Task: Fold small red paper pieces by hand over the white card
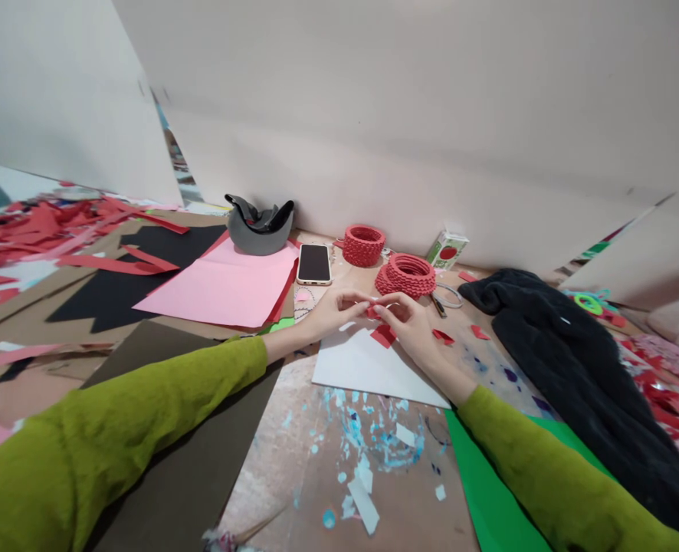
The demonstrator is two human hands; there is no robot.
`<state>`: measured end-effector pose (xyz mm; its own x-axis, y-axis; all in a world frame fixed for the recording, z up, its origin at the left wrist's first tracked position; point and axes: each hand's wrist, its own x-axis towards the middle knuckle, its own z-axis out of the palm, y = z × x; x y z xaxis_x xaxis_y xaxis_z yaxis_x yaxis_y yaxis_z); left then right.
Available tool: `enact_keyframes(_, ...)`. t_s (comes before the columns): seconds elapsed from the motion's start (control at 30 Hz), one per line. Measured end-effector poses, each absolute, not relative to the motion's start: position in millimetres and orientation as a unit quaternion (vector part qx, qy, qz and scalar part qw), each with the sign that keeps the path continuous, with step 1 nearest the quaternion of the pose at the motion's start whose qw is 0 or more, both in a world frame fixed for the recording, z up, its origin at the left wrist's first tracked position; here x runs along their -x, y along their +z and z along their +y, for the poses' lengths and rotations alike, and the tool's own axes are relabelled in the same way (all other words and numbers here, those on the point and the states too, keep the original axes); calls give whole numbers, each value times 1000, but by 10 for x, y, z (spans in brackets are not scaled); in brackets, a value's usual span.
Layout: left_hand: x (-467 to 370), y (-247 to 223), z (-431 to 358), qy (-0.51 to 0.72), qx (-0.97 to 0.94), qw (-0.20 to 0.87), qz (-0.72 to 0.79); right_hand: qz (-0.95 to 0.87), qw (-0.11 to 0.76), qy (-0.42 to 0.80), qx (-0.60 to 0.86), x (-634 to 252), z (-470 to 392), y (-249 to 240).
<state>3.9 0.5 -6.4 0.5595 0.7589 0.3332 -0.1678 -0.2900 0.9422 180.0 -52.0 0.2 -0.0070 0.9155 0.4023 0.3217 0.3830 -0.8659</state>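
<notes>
Pinching small red paper piece (372, 310) btwn left hand (331, 310) & right hand (409, 318) fingertips.

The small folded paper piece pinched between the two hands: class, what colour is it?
Red, like the folded paper piece held between left hand and right hand; head view shows it.

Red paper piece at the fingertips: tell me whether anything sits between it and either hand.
Nothing visible does. The left hand and right hand meet directly on the red paper piece, pinching it above the white sheet. Other red scraps lie below, apart.
</notes>
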Motion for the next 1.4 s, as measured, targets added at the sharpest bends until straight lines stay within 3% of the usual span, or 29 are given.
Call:
enact_keyframes(0.83,6,-58,2,405,-674,564,252,-648,515,290,480,-1779,-550,54)
enact_keyframes(1.4,-24,-40,0,381,-722,531,226,-695,484,165,506,-1762,-607,75)
